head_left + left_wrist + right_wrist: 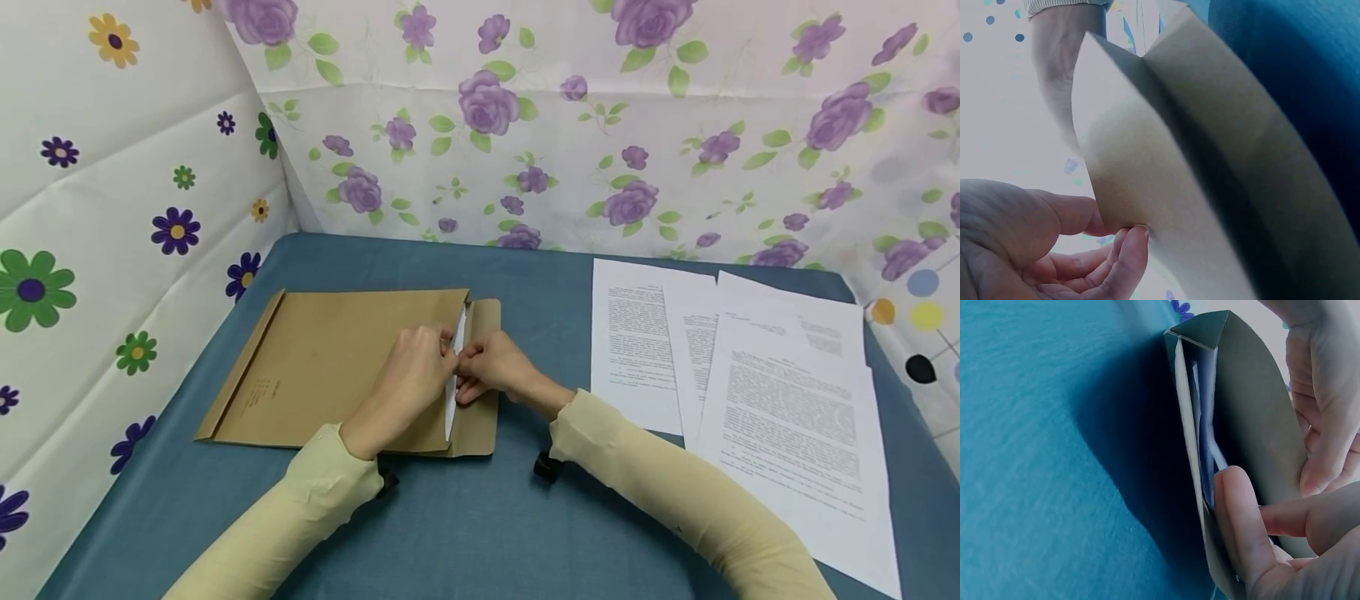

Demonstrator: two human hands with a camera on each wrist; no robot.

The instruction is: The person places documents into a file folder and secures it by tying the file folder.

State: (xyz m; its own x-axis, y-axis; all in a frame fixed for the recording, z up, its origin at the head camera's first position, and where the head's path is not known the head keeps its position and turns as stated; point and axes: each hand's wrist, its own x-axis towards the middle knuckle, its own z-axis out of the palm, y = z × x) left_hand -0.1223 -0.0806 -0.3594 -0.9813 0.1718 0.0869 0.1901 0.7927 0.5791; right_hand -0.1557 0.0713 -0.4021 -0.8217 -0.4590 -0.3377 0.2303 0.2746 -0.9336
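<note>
A brown card envelope (330, 354) lies on a blue-covered tabletop (480, 525), toward eight o'clock in the head view, its mouth facing three o'clock, where a person's left hand (415, 367) and right hand (493, 367) meet beside the white edge of the papers (452, 404) inside; printed sheets (787, 442) spread toward four o'clock. In the left wrist view, the left hand, at seven o'clock, pinches the rim of the top panel (1132, 162) between thumb and fingers; the card bows, looking light and springy, likely to crease if forced. In the right wrist view, the right hand's fingers, at four o'clock, reach against the papers, though whether they pinch any cannot be told; such limp, probably slippery stock is best held by its exposed edge.
</note>
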